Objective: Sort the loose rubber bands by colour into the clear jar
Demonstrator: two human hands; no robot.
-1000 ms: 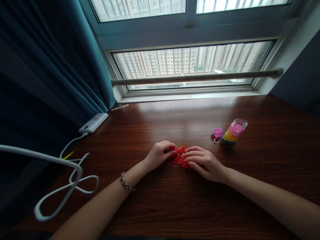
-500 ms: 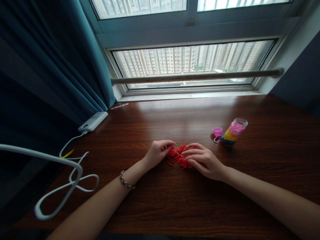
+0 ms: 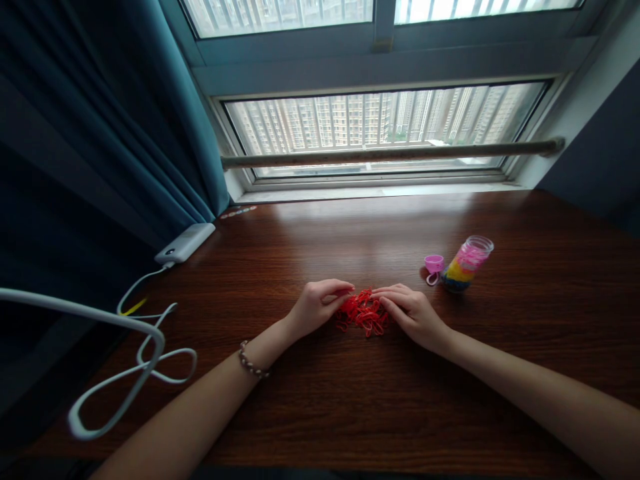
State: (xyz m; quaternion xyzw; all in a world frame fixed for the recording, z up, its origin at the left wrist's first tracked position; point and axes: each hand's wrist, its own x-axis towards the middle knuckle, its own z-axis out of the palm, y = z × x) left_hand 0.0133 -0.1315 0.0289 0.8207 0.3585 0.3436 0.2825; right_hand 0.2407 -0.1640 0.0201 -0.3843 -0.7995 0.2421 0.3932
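A small heap of red rubber bands (image 3: 363,313) lies on the dark wooden table (image 3: 350,400). My left hand (image 3: 316,305), a bead bracelet on its wrist, rests at the heap's left edge with its fingers curled and its fingertips pinched on some of the bands. On the heap's right edge lies my right hand (image 3: 411,313), its fingers close together and slightly bent, their tips touching the bands.
A clear jar of coloured bands (image 3: 465,264) stands to the right, its pink lid (image 3: 433,265) beside it. A white power bank (image 3: 185,243) with a looping white cable (image 3: 145,353) lies at the left. Behind are a teal curtain and the window.
My right hand has drawn back to the right off the heap, so more red bands show. My left hand has lifted its fingers into a pinch at the heap's left edge.
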